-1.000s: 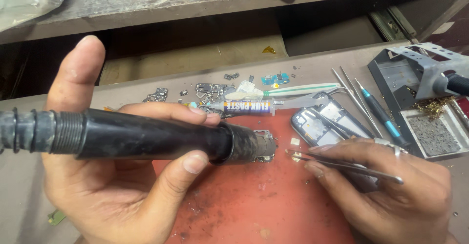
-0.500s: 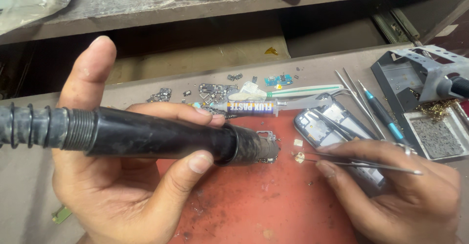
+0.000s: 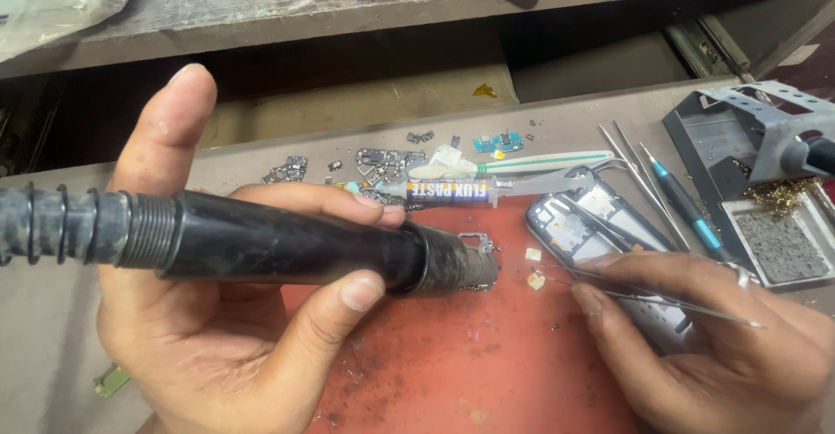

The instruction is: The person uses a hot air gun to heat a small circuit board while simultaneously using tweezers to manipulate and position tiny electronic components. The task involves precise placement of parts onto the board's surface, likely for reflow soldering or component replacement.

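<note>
Cluttered bench (image 3: 574, 125) carries a red mat (image 3: 487, 364); left hand (image 3: 217, 312) grip wraps the rigid hot-air nozzle handle (image 3: 287, 247); right hand (image 3: 722, 347) grip pinches springy tweezers (image 3: 648, 297), tips at a tiny, likely fragile chip (image 3: 536, 281); hold mid-shaft.

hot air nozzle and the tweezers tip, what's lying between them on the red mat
In the head view, two small pale chips lie on the red mat between the nozzle and the tweezers.

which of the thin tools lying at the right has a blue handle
The screwdriver nearest the metal stand; the two tweezers left of it are bare metal.
</note>
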